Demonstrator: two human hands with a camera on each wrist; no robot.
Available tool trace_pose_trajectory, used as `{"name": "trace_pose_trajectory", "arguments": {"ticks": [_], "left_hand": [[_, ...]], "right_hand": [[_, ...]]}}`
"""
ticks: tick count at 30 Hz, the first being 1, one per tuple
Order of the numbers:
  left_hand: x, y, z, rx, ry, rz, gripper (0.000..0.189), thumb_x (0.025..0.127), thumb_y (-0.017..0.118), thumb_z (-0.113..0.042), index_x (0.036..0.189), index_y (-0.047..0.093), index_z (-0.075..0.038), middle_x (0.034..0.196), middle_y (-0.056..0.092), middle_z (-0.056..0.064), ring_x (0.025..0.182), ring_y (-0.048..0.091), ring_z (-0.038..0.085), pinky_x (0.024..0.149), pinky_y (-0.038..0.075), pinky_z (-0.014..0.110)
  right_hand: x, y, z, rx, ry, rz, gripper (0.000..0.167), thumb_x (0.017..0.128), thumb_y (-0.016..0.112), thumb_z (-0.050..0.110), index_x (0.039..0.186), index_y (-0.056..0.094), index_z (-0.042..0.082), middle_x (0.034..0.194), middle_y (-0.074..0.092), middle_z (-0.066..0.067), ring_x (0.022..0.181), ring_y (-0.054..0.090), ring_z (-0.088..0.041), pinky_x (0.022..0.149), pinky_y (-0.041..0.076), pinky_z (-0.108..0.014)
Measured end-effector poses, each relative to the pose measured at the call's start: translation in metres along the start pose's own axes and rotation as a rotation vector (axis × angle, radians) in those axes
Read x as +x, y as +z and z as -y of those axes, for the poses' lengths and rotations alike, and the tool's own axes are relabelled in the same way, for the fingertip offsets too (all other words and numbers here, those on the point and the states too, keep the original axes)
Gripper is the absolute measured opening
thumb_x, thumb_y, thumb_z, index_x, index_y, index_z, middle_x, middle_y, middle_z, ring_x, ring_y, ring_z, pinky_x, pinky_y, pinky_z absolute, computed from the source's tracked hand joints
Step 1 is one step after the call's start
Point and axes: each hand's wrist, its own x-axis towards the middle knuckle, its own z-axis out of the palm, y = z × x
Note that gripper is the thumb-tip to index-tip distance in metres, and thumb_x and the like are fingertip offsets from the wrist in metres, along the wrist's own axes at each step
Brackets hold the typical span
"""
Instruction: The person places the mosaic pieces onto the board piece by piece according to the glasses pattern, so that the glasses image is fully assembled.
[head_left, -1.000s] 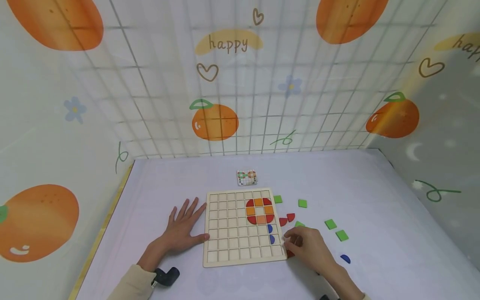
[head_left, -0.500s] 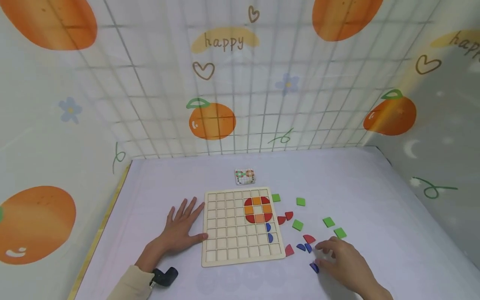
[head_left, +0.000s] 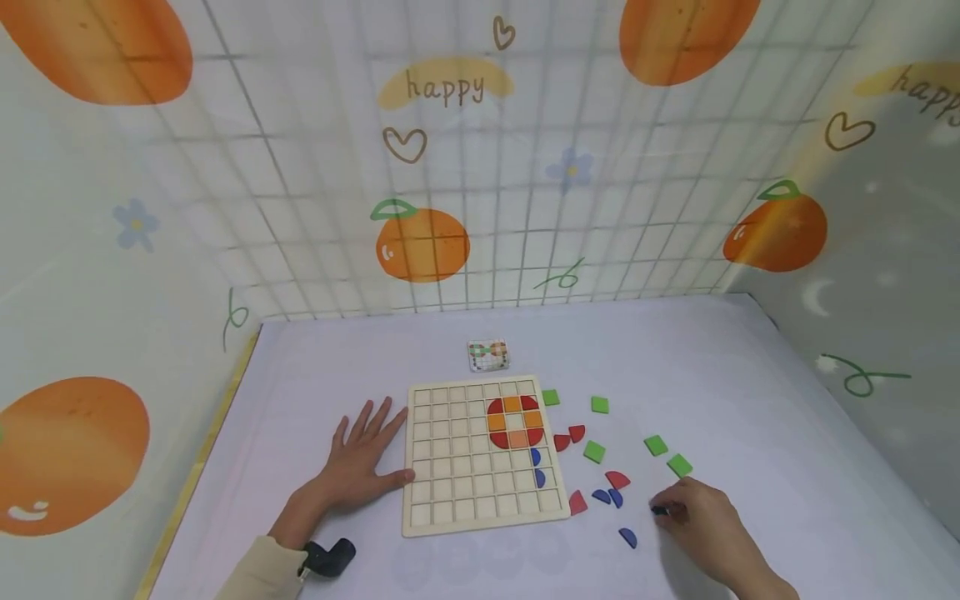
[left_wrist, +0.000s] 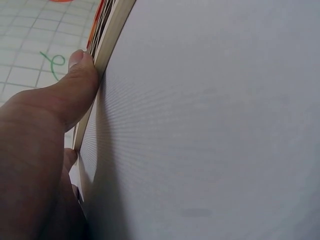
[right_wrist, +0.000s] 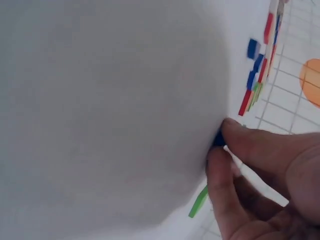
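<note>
My left hand [head_left: 358, 465] lies flat with fingers spread on the table, thumb and fingertips at the left edge of a wooden grid board [head_left: 444, 495]. The left wrist view shows the thumb [left_wrist: 80, 90] against the board's side. My right hand [head_left: 708, 527] pinches a blue piece [right_wrist: 218, 140] between thumb and fingertips, close over the table right of the board; the fingers cover most of it. On the board, a ring of red and orange tiles [head_left: 517, 438] sits at upper right. Two blue half-circles [head_left: 540, 478] lie below it in the grid's right column.
Green squares [head_left: 594, 452], red quarter-circles [head_left: 577, 503] and blue half-circles [head_left: 627, 537] are scattered right of the board. Behind the board lies a small pattern card [head_left: 488, 355]. A fruit-printed curtain [head_left: 315, 208] hangs over a grid at the table's back.
My right hand has moved from the board's lower right edge out to the right and now pinches a blue piece. My left hand stays at the board's left edge.
</note>
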Motion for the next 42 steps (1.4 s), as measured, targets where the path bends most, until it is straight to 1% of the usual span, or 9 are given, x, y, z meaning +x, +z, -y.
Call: {"name": "trace_pose_trajectory", "arguments": {"ticks": [6, 15, 19, 23, 27, 31, 35, 38, 42], "left_hand": [[0.0, 0.002, 0.001, 0.002, -0.001, 0.0, 0.1, 0.081, 0.058, -0.074, 0.157, 0.029, -0.017, 0.162, 0.015, 0.014, 0.148, 0.005, 0.039, 0.112, 0.0, 0.064], [0.001, 0.003, 0.0, 0.009, 0.005, -0.007, 0.099, 0.081, 0.058, -0.075, 0.156, 0.029, -0.017, 0.162, 0.016, 0.014, 0.147, 0.005, 0.04, 0.112, 0.001, 0.065], [0.0, 0.004, 0.001, 0.011, -0.001, -0.001, 0.1, 0.08, 0.057, -0.076, 0.156, 0.029, -0.017, 0.162, 0.016, 0.014, 0.148, 0.005, 0.039, 0.112, 0.001, 0.065], [0.001, 0.004, 0.002, 0.005, -0.001, -0.003, 0.1, 0.08, 0.057, -0.076, 0.156, 0.029, -0.017, 0.162, 0.016, 0.013, 0.148, 0.005, 0.039, 0.112, 0.001, 0.064], [0.001, 0.006, 0.003, 0.008, 0.003, -0.001, 0.1, 0.081, 0.057, -0.076, 0.157, 0.028, -0.018, 0.163, 0.014, 0.012, 0.148, 0.004, 0.038, 0.112, 0.0, 0.064], [0.002, 0.006, 0.002, 0.013, 0.004, -0.003, 0.1, 0.081, 0.057, -0.076, 0.157, 0.028, -0.018, 0.163, 0.014, 0.012, 0.148, 0.004, 0.038, 0.112, 0.0, 0.064], [0.002, 0.005, 0.002, 0.004, 0.005, -0.001, 0.099, 0.081, 0.058, -0.074, 0.157, 0.028, -0.018, 0.162, 0.016, 0.013, 0.148, 0.005, 0.039, 0.112, 0.001, 0.065], [0.002, 0.004, 0.001, 0.001, 0.005, 0.005, 0.098, 0.081, 0.059, -0.073, 0.157, 0.028, -0.018, 0.162, 0.016, 0.013, 0.148, 0.005, 0.039, 0.112, 0.001, 0.065], [0.002, 0.003, 0.001, -0.003, 0.007, 0.001, 0.098, 0.081, 0.06, -0.071, 0.157, 0.028, -0.018, 0.162, 0.016, 0.013, 0.148, 0.005, 0.039, 0.111, 0.001, 0.065]], "right_hand": [[0.0, 0.001, -0.003, 0.07, -0.021, 0.009, 0.024, 0.073, 0.081, -0.007, 0.09, 0.073, 0.008, 0.082, 0.066, 0.004, 0.072, 0.058, -0.012, 0.071, 0.056, -0.034], [0.004, -0.002, 0.0, 0.018, -0.069, 0.02, 0.021, 0.074, 0.079, -0.008, 0.082, 0.072, 0.011, 0.076, 0.061, 0.005, 0.07, 0.053, -0.013, 0.066, 0.052, -0.031], [0.01, -0.006, 0.012, 0.026, -0.133, -0.016, 0.021, 0.077, 0.078, -0.006, 0.087, 0.075, 0.012, 0.075, 0.059, 0.008, 0.07, 0.052, -0.011, 0.064, 0.051, -0.027], [0.017, -0.007, 0.036, 0.155, -0.209, -0.039, 0.02, 0.08, 0.079, -0.001, 0.093, 0.077, 0.014, 0.081, 0.063, 0.009, 0.074, 0.058, -0.008, 0.068, 0.054, -0.022], [0.023, 0.001, 0.065, 0.288, -0.283, 0.053, 0.014, 0.082, 0.079, 0.005, 0.093, 0.076, 0.013, 0.084, 0.067, 0.01, 0.074, 0.062, -0.008, 0.067, 0.056, -0.023], [0.03, 0.015, 0.088, 0.36, -0.385, 0.174, 0.008, 0.084, 0.079, 0.012, 0.091, 0.076, 0.013, 0.077, 0.067, 0.011, 0.067, 0.06, -0.01, 0.059, 0.055, -0.025], [0.035, 0.028, 0.1, 0.403, -0.498, 0.238, 0.006, 0.083, 0.081, 0.012, 0.087, 0.077, 0.013, 0.074, 0.067, 0.011, 0.064, 0.06, -0.008, 0.058, 0.054, -0.024], [0.038, 0.034, 0.103, 0.381, -0.546, 0.251, 0.008, 0.082, 0.082, 0.011, 0.085, 0.077, 0.015, 0.073, 0.066, 0.013, 0.062, 0.058, -0.005, 0.058, 0.052, -0.023], [0.042, 0.038, 0.106, 0.27, -0.596, 0.245, 0.011, 0.081, 0.082, 0.01, 0.086, 0.077, 0.019, 0.074, 0.063, 0.018, 0.064, 0.053, -0.003, 0.057, 0.049, -0.021]]}}
